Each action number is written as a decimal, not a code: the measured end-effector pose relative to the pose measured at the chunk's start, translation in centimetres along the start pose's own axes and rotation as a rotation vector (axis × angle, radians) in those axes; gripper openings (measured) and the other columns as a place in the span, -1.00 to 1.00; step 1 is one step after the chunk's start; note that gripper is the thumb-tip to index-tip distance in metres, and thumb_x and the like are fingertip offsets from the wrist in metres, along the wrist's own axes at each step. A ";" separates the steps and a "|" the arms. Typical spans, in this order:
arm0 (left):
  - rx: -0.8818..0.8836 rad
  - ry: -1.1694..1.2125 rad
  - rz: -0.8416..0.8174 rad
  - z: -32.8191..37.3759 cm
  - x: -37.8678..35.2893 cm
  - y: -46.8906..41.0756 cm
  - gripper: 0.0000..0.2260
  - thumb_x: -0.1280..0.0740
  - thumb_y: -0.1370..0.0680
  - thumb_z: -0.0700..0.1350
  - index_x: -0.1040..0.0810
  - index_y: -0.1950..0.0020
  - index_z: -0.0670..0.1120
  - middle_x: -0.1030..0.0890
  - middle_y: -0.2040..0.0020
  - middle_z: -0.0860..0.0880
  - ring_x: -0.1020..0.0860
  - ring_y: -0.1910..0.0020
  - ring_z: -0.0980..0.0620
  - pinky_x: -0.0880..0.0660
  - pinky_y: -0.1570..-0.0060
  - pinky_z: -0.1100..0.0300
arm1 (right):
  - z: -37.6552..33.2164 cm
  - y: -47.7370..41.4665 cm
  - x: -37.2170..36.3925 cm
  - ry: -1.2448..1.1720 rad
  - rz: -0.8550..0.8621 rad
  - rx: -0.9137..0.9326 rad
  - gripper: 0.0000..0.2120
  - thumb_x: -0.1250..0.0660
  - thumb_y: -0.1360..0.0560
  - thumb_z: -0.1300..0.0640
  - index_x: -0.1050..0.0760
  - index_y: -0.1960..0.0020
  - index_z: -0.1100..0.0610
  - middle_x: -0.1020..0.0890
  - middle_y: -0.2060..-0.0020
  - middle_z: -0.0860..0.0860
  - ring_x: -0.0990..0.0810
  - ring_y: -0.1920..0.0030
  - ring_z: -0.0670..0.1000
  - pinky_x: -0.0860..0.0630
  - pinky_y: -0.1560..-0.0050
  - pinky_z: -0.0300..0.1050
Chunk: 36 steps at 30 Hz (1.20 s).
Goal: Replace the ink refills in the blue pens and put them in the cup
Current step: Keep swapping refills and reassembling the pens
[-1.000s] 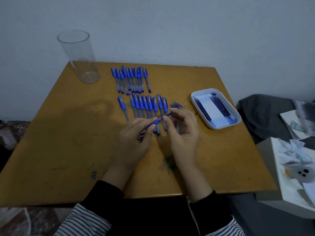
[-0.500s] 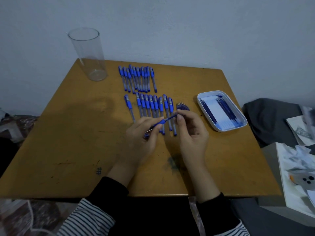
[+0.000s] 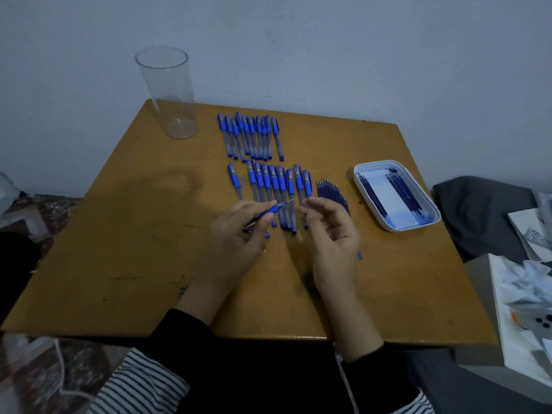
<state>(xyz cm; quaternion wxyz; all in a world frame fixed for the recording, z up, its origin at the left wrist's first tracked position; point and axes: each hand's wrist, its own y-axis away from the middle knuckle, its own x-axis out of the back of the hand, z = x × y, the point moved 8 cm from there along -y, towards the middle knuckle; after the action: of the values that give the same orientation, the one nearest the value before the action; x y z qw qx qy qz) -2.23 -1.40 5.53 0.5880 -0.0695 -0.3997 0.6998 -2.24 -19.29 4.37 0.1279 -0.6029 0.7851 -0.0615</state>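
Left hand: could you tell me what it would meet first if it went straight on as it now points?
The left hand with its pen aims up-right: probably it meets the right hand first, though depth is unclear.

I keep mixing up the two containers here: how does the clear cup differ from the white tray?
The tall clear plastic cup is an upright see-through cylinder; the shallow white rectangular tray is opaque, low and round-cornered. The cup stands empty at the far left corner; the tray, on the right side, holds dark blue ink refills. Both rest on the yellow-brown wooden table.
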 end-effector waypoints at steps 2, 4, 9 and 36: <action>0.005 -0.041 0.001 -0.3 1.1 0.3 -0.82 -0.39 -0.60 -0.24 -0.67 -0.18 -0.19 -0.66 0.01 -0.03 -0.62 0.05 0.09 -0.52 0.02 0.32 | 0.6 0.4 -0.5 0.075 -0.027 -0.053 -0.82 -0.32 -0.55 0.36 -0.60 -0.11 0.22 -0.69 0.04 0.01 -0.66 -0.02 -0.08 -0.58 -0.03 -0.23; 0.011 -0.077 0.011 -0.5 2.1 0.6 -0.84 -0.40 -0.60 -0.22 -0.68 -0.16 -0.18 -0.67 0.01 -0.04 -0.62 0.03 0.09 -0.52 0.01 0.33 | 1.3 0.8 -1.2 0.150 -0.082 -0.100 -0.82 -0.35 -0.54 0.34 -0.61 -0.11 0.20 -0.68 0.06 -0.03 -0.65 0.03 -0.15 -0.56 0.01 -0.29; 0.054 -0.075 -0.009 -1.4 3.7 1.5 -0.83 -0.40 -0.60 -0.21 -0.68 -0.18 -0.13 -0.61 0.03 0.07 -0.60 0.04 0.14 -0.56 0.12 0.30 | 2.7 1.6 -3.0 0.331 -0.213 -0.140 -0.85 -0.39 -0.52 0.31 -0.61 -0.07 0.15 -0.65 0.12 -0.04 -0.62 0.11 -0.17 -0.55 0.06 -0.29; 0.050 -0.153 -0.046 -1.3 4.7 2.9 -0.81 -0.42 -0.57 -0.27 -0.69 -0.17 -0.15 -0.64 -0.04 0.07 -0.61 0.01 0.16 -0.55 0.04 0.30 | 1.5 3.2 -4.0 0.659 -0.359 0.061 -0.85 -0.47 -0.48 0.20 -0.61 -0.04 0.07 -0.61 0.09 -0.10 -0.56 0.03 -0.20 -0.47 0.01 -0.44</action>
<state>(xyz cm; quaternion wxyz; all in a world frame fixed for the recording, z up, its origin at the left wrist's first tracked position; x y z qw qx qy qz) -5.12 3.41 4.56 0.5732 0.0080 -0.4273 0.6991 -3.87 -14.45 2.62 -0.1264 -0.6748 0.6637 -0.2970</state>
